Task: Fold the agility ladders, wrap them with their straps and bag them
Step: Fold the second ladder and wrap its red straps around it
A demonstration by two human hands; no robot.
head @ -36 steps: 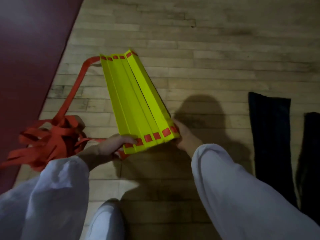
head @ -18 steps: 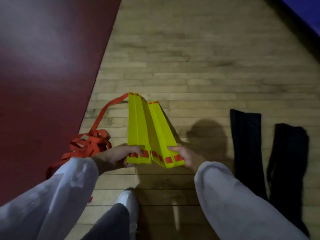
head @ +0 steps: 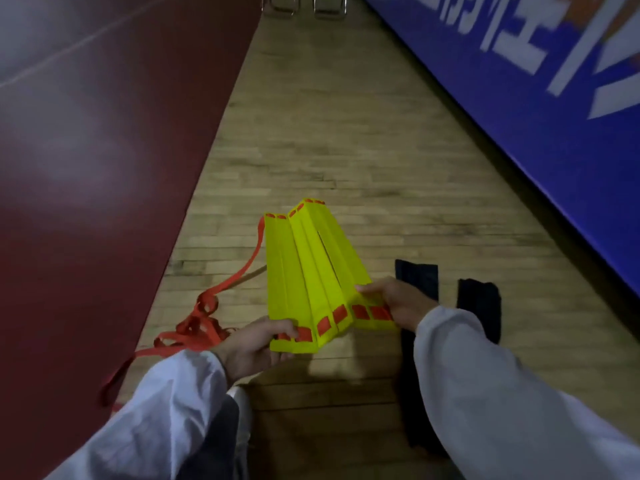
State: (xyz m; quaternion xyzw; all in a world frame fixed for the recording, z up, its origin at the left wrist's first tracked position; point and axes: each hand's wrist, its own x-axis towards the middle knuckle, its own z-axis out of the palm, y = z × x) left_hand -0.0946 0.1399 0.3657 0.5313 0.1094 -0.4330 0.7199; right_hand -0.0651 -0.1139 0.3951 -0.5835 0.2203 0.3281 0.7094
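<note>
Wooden floor point(head: 346, 133) between maroon mat point(head: 104, 168) and blue banner point(head: 519, 116), metal legs point(head: 304, 10) at far end

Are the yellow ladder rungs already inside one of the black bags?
No, the left hand and right hand hold the yellow rungs in the open; the black bags lie flat beside them.

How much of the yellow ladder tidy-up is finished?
Maybe halfway. Done: the yellow rungs are gathered into one stack. In hand: the left hand and right hand grip its near end, where the rungs fan apart. Left: the red straps lie in a loose tangle on the floor, not wrapped round the stack, and the black bags lie flat nearby.
</note>
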